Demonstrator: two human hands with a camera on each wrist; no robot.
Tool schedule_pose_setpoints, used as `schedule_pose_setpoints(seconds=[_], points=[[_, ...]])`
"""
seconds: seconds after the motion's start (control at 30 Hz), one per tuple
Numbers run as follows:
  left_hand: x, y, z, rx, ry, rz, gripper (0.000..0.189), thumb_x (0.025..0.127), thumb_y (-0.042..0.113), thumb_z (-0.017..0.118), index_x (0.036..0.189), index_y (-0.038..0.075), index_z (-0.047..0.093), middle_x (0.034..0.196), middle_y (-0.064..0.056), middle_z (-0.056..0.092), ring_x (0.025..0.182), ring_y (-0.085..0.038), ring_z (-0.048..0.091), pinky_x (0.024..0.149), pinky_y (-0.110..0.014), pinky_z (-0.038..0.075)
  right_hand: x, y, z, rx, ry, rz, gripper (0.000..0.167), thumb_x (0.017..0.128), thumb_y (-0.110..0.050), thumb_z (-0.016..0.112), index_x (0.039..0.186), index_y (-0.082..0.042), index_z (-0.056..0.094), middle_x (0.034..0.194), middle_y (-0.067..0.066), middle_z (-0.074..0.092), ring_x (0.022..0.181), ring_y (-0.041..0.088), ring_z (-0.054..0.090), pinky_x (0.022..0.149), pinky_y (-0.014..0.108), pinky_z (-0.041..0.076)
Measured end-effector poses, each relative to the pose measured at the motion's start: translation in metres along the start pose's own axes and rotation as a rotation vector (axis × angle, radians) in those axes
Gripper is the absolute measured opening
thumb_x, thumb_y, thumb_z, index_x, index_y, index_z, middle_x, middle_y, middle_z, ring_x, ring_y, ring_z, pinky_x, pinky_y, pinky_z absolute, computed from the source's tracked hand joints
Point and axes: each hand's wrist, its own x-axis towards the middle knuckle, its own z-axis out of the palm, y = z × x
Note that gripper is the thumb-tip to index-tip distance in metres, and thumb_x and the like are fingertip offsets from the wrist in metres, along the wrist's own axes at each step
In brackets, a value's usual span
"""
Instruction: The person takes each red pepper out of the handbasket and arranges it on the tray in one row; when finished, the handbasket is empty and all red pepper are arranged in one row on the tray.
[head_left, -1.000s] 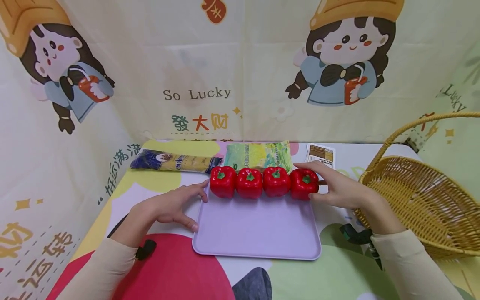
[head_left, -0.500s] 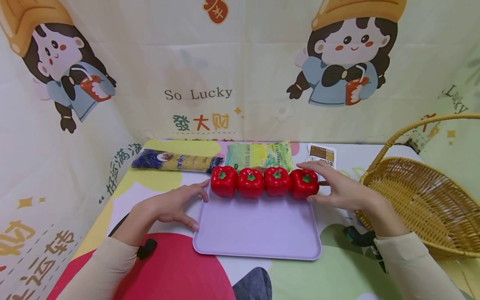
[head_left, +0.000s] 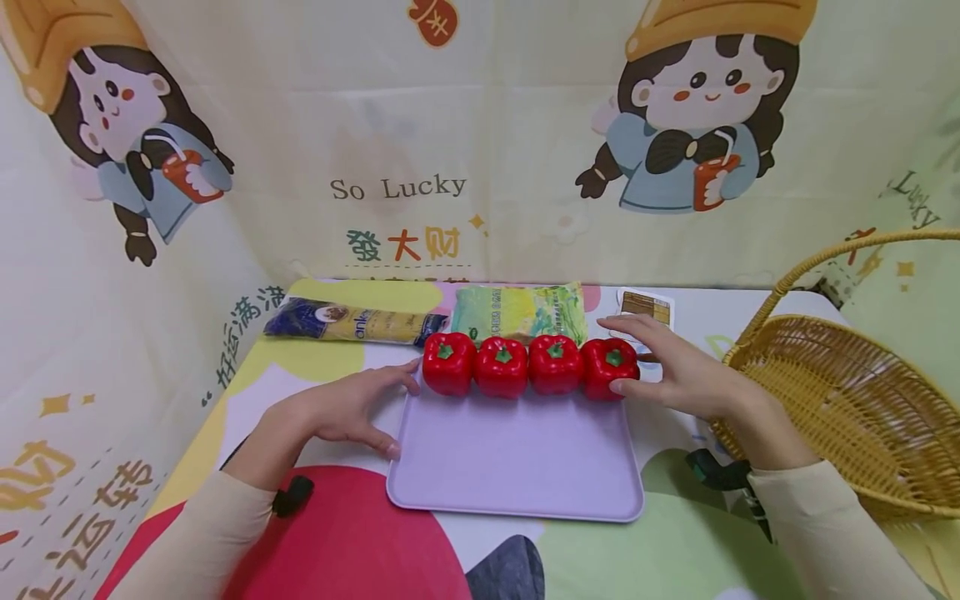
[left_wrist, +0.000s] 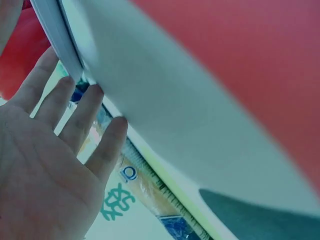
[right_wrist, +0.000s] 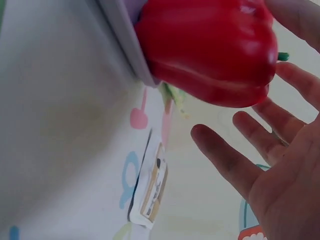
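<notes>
Several red bell peppers point(head_left: 502, 372) with green stems stand in a row along the far edge of a lilac tray point(head_left: 517, 467). My right hand point(head_left: 678, 367) is at the rightmost pepper point(head_left: 604, 375), fingers spread and thumb in front of it. In the right wrist view, that pepper point(right_wrist: 210, 47) sits on the tray corner, with a gap between it and several fingers point(right_wrist: 225, 155). At the tray's left side, my left hand point(head_left: 345, 408) has its thumb and fingertips at the rim. In the left wrist view its fingers point(left_wrist: 80, 120) reach out loosely near the tray edge point(left_wrist: 57, 40).
Behind the peppers lie a blue-and-gold packet point(head_left: 352, 322), a green-yellow packet point(head_left: 519, 312) and a small brown-and-white pack point(head_left: 643, 307). A wicker basket point(head_left: 840, 400) with a tall handle stands at the right. A printed cloth wall point(head_left: 525, 125) rises behind the table.
My right hand has eased slightly off the rightmost pepper, its fingers spreading wider. The left hand, tray and peppers stay in place; the head view has shifted slightly.
</notes>
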Motion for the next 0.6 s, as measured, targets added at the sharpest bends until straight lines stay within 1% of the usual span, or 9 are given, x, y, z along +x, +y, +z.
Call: schedule_pose_setpoints(seconds=[0.07,0.17,0.27,0.33,0.47,0.6], points=[[0.002,0.000,-0.001,0.023,0.009,-0.006,0.085,0.072,0.055,0.090,0.142,0.025,0.052,0.165,-0.004,0.037,0.151,-0.032,0.034,0.119,-0.058,0.035,-0.001,0.001,0.000,-0.006,0.011,0.006,0.086,0.085,-0.031,0.085,0.157,-0.024,0.038,0.155,0.012,0.040,0.140,0.035,0.041,0.098,0.065,0.052],[0.003,0.001,-0.004,0.043,0.021,-0.022,0.089,0.076,0.058,0.086,0.148,0.022,0.049,0.157,-0.005,0.048,0.145,-0.032,0.044,0.116,-0.057,0.040,-0.003,0.001,-0.001,-0.025,0.020,0.000,0.086,0.085,-0.035,0.085,0.157,-0.021,0.039,0.157,0.014,0.037,0.142,0.037,0.036,0.101,0.068,0.048],[0.002,0.002,-0.007,0.061,0.039,-0.033,0.093,0.079,0.059,0.083,0.153,0.017,0.045,0.152,-0.007,0.053,0.141,-0.033,0.050,0.114,-0.057,0.043,-0.004,0.001,-0.002,-0.065,0.031,-0.007,0.087,0.086,-0.039,0.083,0.158,-0.021,0.037,0.162,0.015,0.030,0.146,0.041,0.029,0.103,0.072,0.044],[0.002,0.003,-0.008,0.083,0.063,-0.039,0.096,0.080,0.060,0.082,0.155,0.014,0.043,0.153,-0.009,0.052,0.141,-0.034,0.049,0.113,-0.057,0.043,-0.004,0.000,-0.003,-0.090,0.044,-0.014,0.088,0.086,-0.039,0.083,0.159,-0.021,0.037,0.164,0.015,0.028,0.146,0.042,0.027,0.104,0.073,0.041],[0.001,0.003,-0.011,0.217,0.140,-0.030,0.092,0.081,0.058,0.081,0.152,0.010,0.047,0.152,-0.011,0.053,0.141,-0.036,0.048,0.114,-0.057,0.041,-0.006,-0.002,-0.006,-0.158,0.102,0.008,0.090,0.084,-0.040,0.085,0.159,-0.023,0.038,0.163,0.013,0.032,0.144,0.040,0.033,0.103,0.072,0.043],[-0.001,0.005,-0.016,0.342,0.214,-0.024,0.089,0.081,0.056,0.083,0.150,0.011,0.051,0.152,-0.012,0.054,0.142,-0.038,0.047,0.115,-0.060,0.038,-0.009,-0.005,-0.008,-0.220,0.175,0.031,0.092,0.083,-0.041,0.086,0.159,-0.027,0.037,0.160,0.011,0.039,0.142,0.038,0.038,0.101,0.071,0.045]])
